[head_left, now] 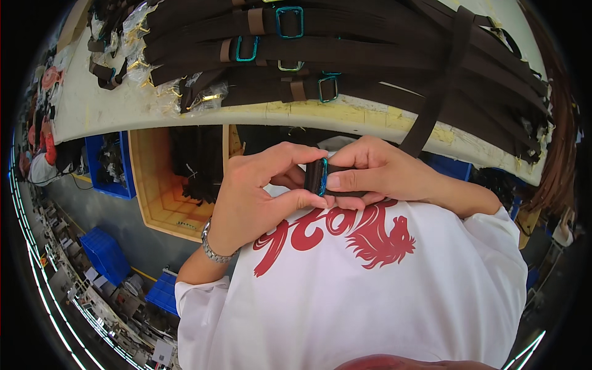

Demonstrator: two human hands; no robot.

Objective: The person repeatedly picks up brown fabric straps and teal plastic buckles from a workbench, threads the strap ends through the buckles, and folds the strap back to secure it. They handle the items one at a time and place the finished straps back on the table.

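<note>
In front of my chest, a blue-green metal slide buckle (324, 176) has a dark brown webbing strap (313, 177) looped through it. My left hand (262, 191) is closed, thumb and index finger gripping the buckle's two ends. From the other side, my right hand (373, 169) pinches the strap between thumb and fingers, right beside the buckle. A length of dark strap (427, 120) drops over the table edge and passes behind my right wrist. Whether it is the same strap cannot be made out.
Many dark straps (394, 52) with similar buckles (290, 22) lie bundled across the pale table (92, 114). Gold-coloured hardware in clear plastic (209, 97) sits at their left ends. Below the table stand a wooden box (148, 179) and a blue crate (92, 166); more blue crates (105, 253) are farther left.
</note>
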